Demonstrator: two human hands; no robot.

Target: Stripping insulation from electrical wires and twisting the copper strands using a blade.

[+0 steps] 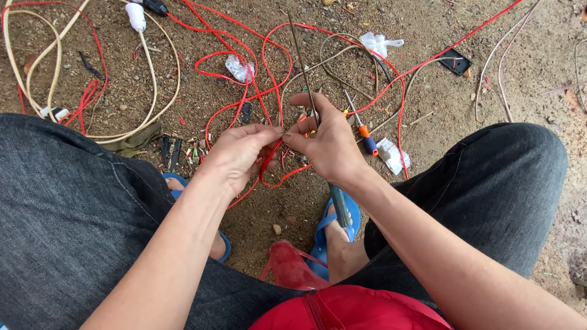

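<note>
Bare sandy dirt ground (428, 36) here, littered with cable offcuts and small bits. The person sits low with knees apart in dark jeans (67, 201), blue sandals (342, 220) on their feet and something red (342, 308) in their lap.

Both hands meet in the middle, above the ground between the knees. The left hand (235, 156) is pinched narrow, thumb and fingers closed on a red wire (269, 168) that loops down under the hands and trails off across the dirt. The right hand (327, 143) pinches the same wire right next to the left fingertips, and it also has a long thin metal tool (299, 55) running through the grip, its rod sticking up and away and a dark handle (339, 205) poking out below the wrist. Can't tell exactly how the tool is held.

Packaging-wise: a small crumpled clear plastic bag (238, 67) sits among the red loops above the left hand, another clear wrapper (378, 43) lies further up to the right, and a white packet (391, 156) sits just right of the right hand. A screwdriver (361, 125) with an orange and blue handle is beside it. A flat black rectangular piece (455, 62) lies at upper right, beige cable (153, 79) curls on the left, with a white plug (136, 16) at the top.
</note>
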